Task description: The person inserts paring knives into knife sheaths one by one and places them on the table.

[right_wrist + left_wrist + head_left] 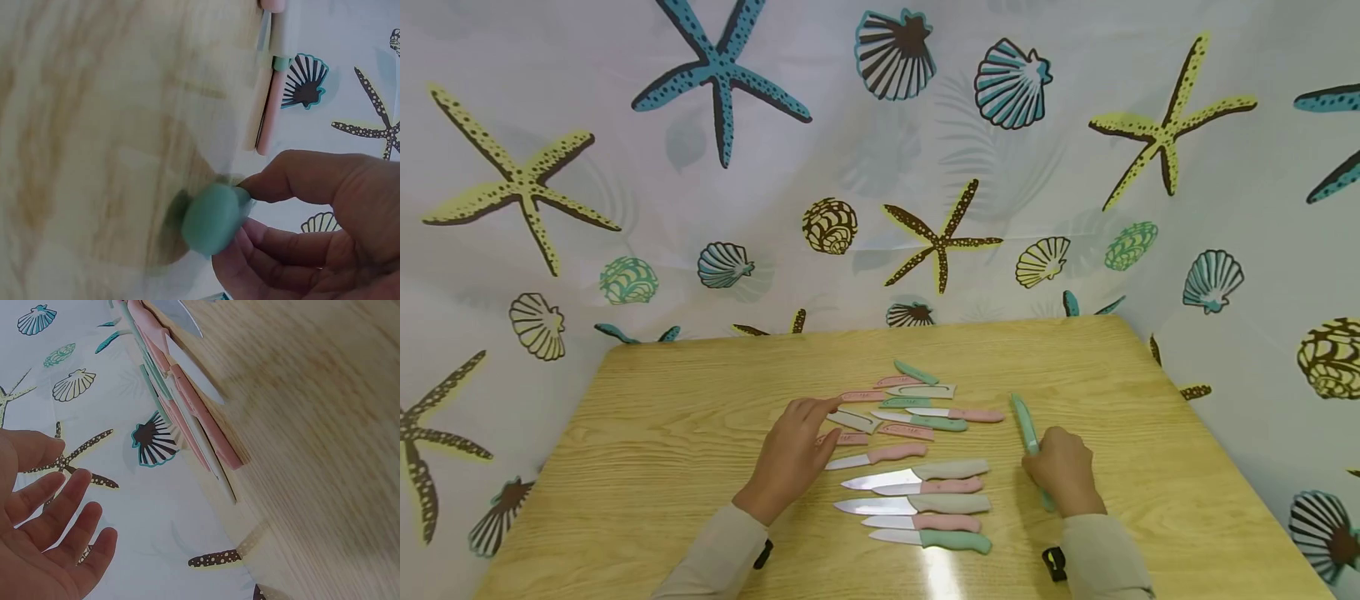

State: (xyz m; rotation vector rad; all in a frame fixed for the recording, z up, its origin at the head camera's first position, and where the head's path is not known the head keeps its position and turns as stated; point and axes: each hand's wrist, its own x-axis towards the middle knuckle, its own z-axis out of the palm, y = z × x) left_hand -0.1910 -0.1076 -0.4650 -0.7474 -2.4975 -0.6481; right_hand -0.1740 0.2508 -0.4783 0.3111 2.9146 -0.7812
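Note:
My right hand pinches a green knife between thumb and fingers at the right of the group. Its blade end looks green too, as if covered by a sheath. The rounded handle end faces the right wrist camera. My left hand has loosely spread fingers and holds nothing; it hovers by a pale sheath and a pink sheath. In the left wrist view the left hand hangs apart from the knives and sheaths.
Several bare knives lie in a stack of rows, among them a pale-handled knife and a green-handled knife, blades pointing left. Behind them are mixed sheaths, such as a green sheath. A patterned cloth surrounds the wooden table.

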